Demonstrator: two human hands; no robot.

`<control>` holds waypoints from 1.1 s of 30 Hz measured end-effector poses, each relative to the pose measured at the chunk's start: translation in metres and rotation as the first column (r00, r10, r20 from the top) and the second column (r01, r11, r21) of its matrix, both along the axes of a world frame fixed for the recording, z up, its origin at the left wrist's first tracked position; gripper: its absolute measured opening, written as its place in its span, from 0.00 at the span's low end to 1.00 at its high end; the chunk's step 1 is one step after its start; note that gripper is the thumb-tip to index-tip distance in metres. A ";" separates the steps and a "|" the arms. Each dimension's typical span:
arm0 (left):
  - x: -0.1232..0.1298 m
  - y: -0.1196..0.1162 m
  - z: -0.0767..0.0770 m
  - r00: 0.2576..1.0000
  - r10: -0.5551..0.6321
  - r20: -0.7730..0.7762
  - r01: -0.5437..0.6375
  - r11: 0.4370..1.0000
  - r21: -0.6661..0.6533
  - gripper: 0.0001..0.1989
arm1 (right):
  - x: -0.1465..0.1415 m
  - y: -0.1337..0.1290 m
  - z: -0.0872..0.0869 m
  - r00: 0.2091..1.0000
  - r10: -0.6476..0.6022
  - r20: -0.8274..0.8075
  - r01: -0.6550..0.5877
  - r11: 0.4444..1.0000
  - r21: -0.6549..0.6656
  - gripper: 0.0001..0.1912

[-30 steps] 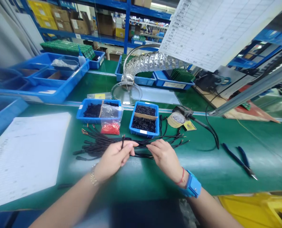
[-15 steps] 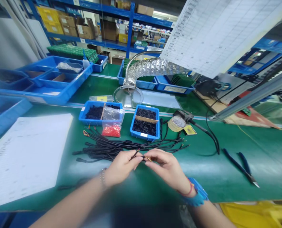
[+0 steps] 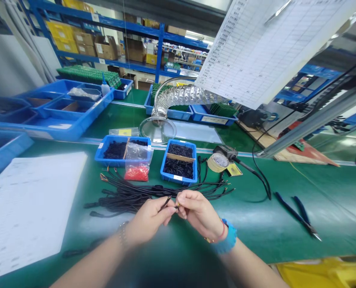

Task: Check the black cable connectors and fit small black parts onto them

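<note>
My left hand point(image 3: 151, 220) is closed round a black cable point(image 3: 165, 203), whose end sticks up between thumb and forefinger. Fingertip to fingertip with it, my right hand point(image 3: 200, 214) pinches a thin yellow wire point(image 3: 178, 205) near that cable. Whether a small sleeve sits on the wire is too small to tell. Just behind both hands lies a bundle of black cables point(image 3: 127, 196) with bare coloured wire ends. Beyond the bundle, a blue bin point(image 3: 179, 179) and a second blue bin point(image 3: 110, 162) hold small black tube pieces. A clear bag of red pieces point(image 3: 137, 172) leans on the second one.
Blue-handled cutters point(image 3: 301, 216) lie at the right, with a tape roll point(image 3: 218, 162) farther back. Printed sheets point(image 3: 31, 208) cover the left side. A silver duct with a round hood point(image 3: 157, 130) hangs over the bench; a paper chart point(image 3: 256, 52) hangs at upper right.
My right hand has turned more upright and its fingers have closed in on the wire, which lay stretched out before. My left hand keeps hold of the cable. The view has shifted slightly.
</note>
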State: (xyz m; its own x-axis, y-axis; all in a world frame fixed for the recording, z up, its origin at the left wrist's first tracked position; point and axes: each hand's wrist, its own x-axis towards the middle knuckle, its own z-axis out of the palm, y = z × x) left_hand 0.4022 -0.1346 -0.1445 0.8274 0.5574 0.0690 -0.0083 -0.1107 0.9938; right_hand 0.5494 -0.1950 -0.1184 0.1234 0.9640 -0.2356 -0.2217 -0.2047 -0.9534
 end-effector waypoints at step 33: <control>0.004 0.007 -0.012 0.981 0.162 0.108 -0.095 0.882 -0.462 0.11 | 0.068 0.119 -0.007 -0.318 0.147 0.937 -0.326 0.911 -0.254 0.12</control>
State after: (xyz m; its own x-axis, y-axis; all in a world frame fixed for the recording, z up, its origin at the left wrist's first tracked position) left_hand 0.4062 -0.1277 -0.1565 0.7469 0.6562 -0.1075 -0.1669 0.3414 0.9250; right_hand 0.6169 -0.0760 -0.1255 -0.1436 0.9870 -0.0723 0.9860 0.1489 0.0747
